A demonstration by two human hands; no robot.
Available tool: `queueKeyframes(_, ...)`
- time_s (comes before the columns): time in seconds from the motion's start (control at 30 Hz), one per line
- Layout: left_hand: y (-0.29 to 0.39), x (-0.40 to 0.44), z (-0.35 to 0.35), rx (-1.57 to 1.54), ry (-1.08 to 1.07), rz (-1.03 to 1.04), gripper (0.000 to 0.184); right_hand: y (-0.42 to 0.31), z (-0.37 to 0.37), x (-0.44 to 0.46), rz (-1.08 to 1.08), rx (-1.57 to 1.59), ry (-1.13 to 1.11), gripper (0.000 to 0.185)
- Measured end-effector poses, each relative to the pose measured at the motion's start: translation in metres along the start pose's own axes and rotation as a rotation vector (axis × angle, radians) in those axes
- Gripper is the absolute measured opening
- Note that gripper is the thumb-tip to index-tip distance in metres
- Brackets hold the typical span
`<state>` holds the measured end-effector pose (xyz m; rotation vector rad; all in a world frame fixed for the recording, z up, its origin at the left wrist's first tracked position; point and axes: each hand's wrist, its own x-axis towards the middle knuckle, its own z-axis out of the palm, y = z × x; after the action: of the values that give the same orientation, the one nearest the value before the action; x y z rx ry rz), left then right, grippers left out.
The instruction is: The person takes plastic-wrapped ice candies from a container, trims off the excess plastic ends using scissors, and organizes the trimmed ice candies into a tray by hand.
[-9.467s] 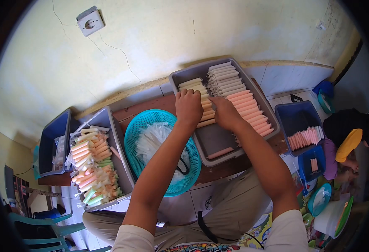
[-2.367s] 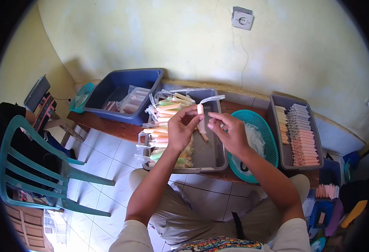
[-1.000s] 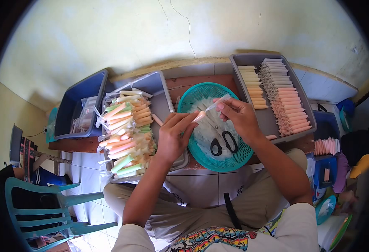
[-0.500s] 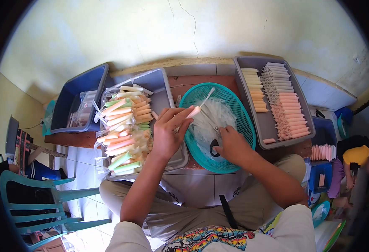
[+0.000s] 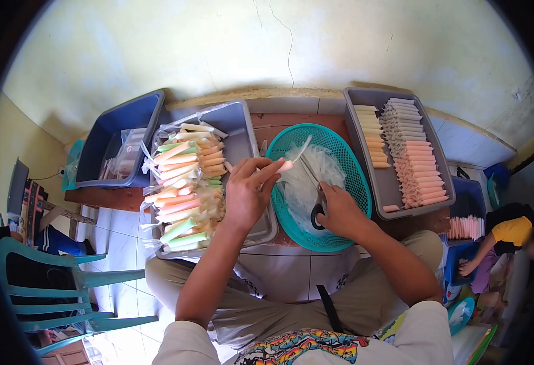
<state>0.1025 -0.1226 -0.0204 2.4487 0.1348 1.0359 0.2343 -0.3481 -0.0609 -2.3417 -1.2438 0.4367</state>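
Note:
Pinched in the fingers of my left hand [image 5: 251, 188] is a pink filled plastic tube [image 5: 286, 166], its clear loose tail pointing up. My right hand [image 5: 343, 213] is closed around scissors [image 5: 318, 216] with a black handle, their blades pointing up and left close to the tube. Whether the blades touch the tail I cannot tell. Both hands are over a green plastic basket [image 5: 364, 182] with clear plastic scraps [image 5: 315, 204] inside. Left of it, a grey tray [image 5: 237, 131] holds a pile of orange, green and cream tubes [image 5: 184, 188] in clear bags.
At right, a grey tray [image 5: 373, 194] holds neat rows of yellow, orange, white and pink tubes [image 5: 422, 170]. A dark blue bin [image 5: 105, 140] stands far left, and a green chair [image 5: 41, 289] lower left. Another person [image 5: 510, 234] reaches into a blue bin at far right.
The scissors' blades have come up nearer the tube's tail. My left hand keeps its pinch, with the tube turned slightly. At far right, the other person's arm now extends into the blue bin.

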Motion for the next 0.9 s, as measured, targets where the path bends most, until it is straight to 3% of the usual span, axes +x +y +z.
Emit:
queueKeyframes(0.43,-0.011,0.006,-0.008,0.085,0.158,-0.086,0.036,-0.03,-0.052,-0.028,-0.064,0.493,-0.022,0.103)
queueKeyframes(0.63,-0.009,0.004,-0.005,0.052,0.122,-0.07,0.036,-0.035,-0.058,-0.026,-0.089,0.554,-0.133,0.103)
queueKeyframes(0.9,-0.004,0.002,0.0,0.037,0.086,-0.002,0.035,-0.037,-0.049,-0.021,-0.096,0.623,-0.109,0.101)
